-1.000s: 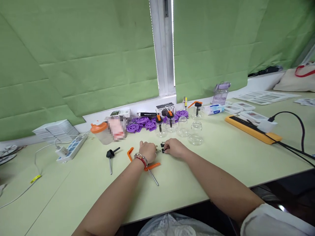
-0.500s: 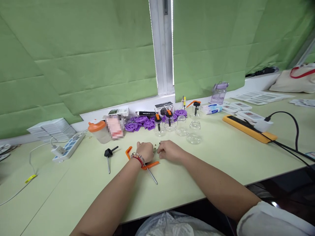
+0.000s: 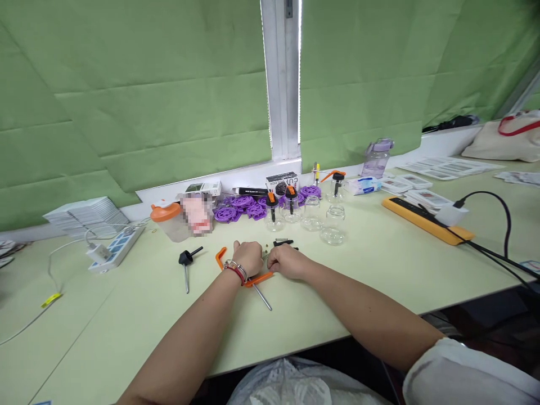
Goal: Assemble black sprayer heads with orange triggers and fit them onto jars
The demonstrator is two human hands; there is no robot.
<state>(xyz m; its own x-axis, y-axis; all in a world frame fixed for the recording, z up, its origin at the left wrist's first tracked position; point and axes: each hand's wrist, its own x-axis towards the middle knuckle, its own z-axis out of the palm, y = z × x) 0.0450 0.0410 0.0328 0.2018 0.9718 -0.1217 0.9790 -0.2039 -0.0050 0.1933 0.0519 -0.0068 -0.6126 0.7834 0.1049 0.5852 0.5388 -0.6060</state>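
Green blinds behind; pale tabletop (image 3: 379,281) crowded along its far edge with glass jars (image 3: 333,225) and purple discs (image 3: 240,205). Left hand (image 3: 248,257) and right hand (image 3: 287,261) lie close together mid-tabletop, fingers curled and pressed around a small spring (image 3: 265,257) between them; the exact pinch is hidden, cannot tell. Spring's long axis runs roughly left-right, parallel to the near edge, ends toward each hand. Orange lever (image 3: 258,279) with metal rod (image 3: 262,297) lies under the left wrist, rod pointing toward the near edge. Judgement: keep the spring low and braced on the tabletop, grip both ends firmly so it cannot spring away.
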